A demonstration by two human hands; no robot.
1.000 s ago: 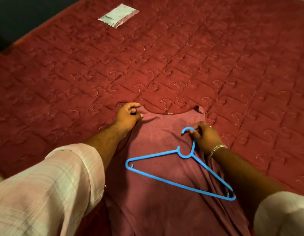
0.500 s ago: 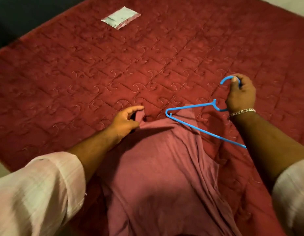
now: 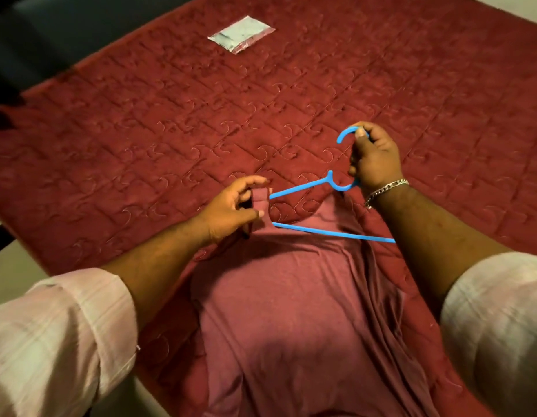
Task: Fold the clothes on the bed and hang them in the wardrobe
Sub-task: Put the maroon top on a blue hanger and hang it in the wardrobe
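Observation:
A maroon shirt (image 3: 291, 311) lies on the red quilted bed (image 3: 201, 115), its neck pointing away from me. My left hand (image 3: 234, 206) pinches the shirt's left shoulder strap, lifted off the bed. My right hand (image 3: 374, 158) grips the hook of a blue plastic hanger (image 3: 315, 233). The hanger's left end sits inside the strap that my left hand holds. Its bottom bar crosses over the shirt's chest, and its right end is hidden behind my right forearm.
A small clear plastic packet (image 3: 241, 34) lies on the far part of the bed. The bed's left edge meets a pale floor (image 3: 8, 266) at the lower left. A dark surface (image 3: 65, 31) lies beyond the bed's far left corner.
My right hand lifted the hanger off the shirt and swung it toward the neck. The hanger's left end went into the shoulder strap, which my left hand raised.

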